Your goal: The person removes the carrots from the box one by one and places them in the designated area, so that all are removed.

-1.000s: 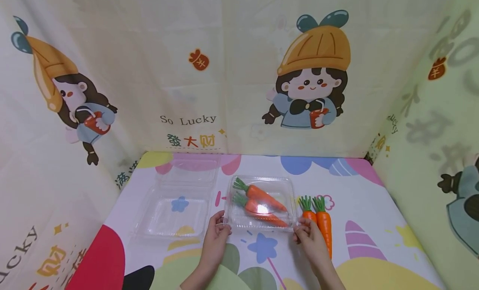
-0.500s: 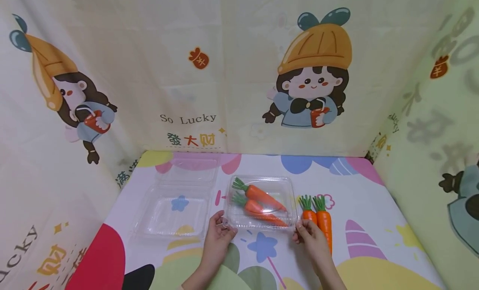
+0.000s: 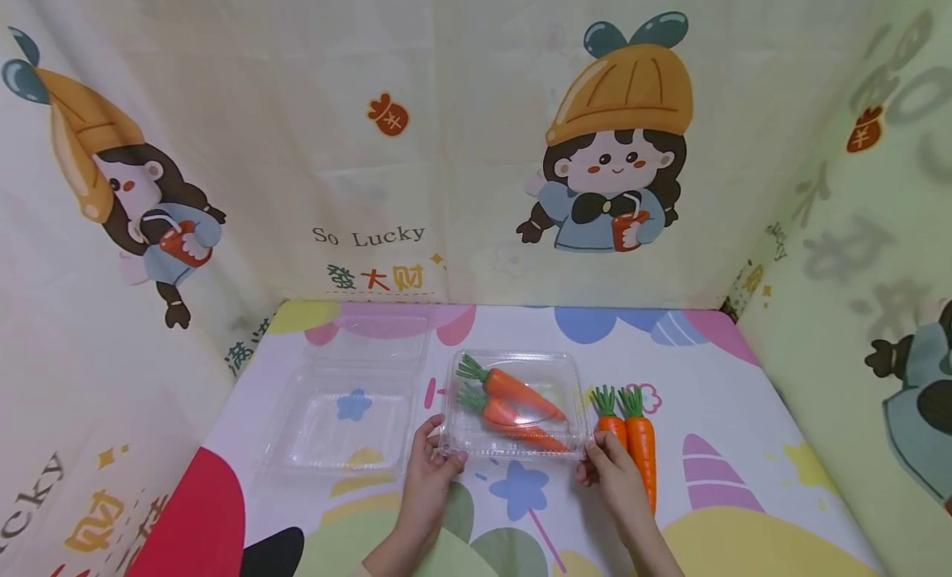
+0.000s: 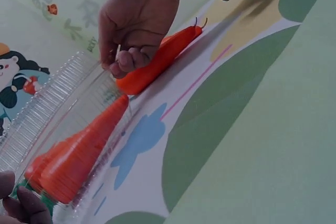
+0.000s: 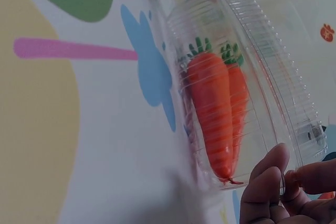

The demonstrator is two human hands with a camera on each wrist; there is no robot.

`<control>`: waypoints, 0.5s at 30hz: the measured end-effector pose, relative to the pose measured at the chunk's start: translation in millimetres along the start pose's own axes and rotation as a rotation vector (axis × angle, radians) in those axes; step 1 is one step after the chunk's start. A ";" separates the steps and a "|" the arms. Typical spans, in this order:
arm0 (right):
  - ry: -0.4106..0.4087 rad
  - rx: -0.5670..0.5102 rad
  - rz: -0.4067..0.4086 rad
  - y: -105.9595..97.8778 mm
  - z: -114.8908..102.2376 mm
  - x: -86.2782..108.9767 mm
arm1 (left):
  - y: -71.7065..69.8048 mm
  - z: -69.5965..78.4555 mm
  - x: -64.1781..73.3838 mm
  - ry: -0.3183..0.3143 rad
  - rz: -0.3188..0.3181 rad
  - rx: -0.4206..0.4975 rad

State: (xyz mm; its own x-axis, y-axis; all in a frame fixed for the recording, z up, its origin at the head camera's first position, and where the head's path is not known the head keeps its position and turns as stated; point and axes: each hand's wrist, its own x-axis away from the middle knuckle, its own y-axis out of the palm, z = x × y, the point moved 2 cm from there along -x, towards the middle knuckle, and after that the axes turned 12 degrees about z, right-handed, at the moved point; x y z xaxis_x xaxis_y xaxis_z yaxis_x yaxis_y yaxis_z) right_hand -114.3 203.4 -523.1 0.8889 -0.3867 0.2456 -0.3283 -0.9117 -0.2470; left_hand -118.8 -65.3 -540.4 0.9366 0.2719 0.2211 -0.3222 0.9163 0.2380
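Note:
A clear plastic clamshell box [image 3: 573, 370] with two orange toy carrots [image 3: 521, 387] inside lies in the middle of the table. Its lid covers the carrots; whether the rims are fully pressed together I cannot tell. My left hand [image 3: 430, 486] pinches the box's front left corner between thumb and fingers. At the front right corner, my right hand [image 3: 619, 482] pinches the rim, with thumb and fingertips on the plastic in the right wrist view. Two more carrots [image 3: 640, 445] lie side by side just beyond the right hand, their green tops pointing away from me.
A second clear clamshell box [image 3: 297, 428] stands opened at the left, its lid [image 3: 372, 337] folded back. The table [image 3: 580, 527] bears a colourful printed cloth. Patterned fabric walls [image 3: 476, 188] rise at the back and both sides.
My left thumb has slid slightly right along the box's corner. The head view has shifted a little. Box and carrots stay in place, and the right hand keeps its pinch.

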 end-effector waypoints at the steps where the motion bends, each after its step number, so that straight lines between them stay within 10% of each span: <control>1: -0.005 0.002 0.000 0.2 -0.3 0.0 | 0.0 -0.4 -0.3 -0.006 -0.001 0.020; 15: -0.008 0.009 -0.032 0.4 0.2 -3.9 | 0.7 -3.5 0.8 -0.002 0.085 0.037</control>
State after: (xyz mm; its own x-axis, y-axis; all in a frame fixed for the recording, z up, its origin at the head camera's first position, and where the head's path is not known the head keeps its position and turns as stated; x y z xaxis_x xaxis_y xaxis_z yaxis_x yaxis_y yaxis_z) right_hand -117.9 204.5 -524.4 0.9013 -0.3566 0.2460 -0.2973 -0.9221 -0.2475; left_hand -117.7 -63.4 -543.4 0.9055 0.3472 0.2441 -0.4051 0.8785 0.2532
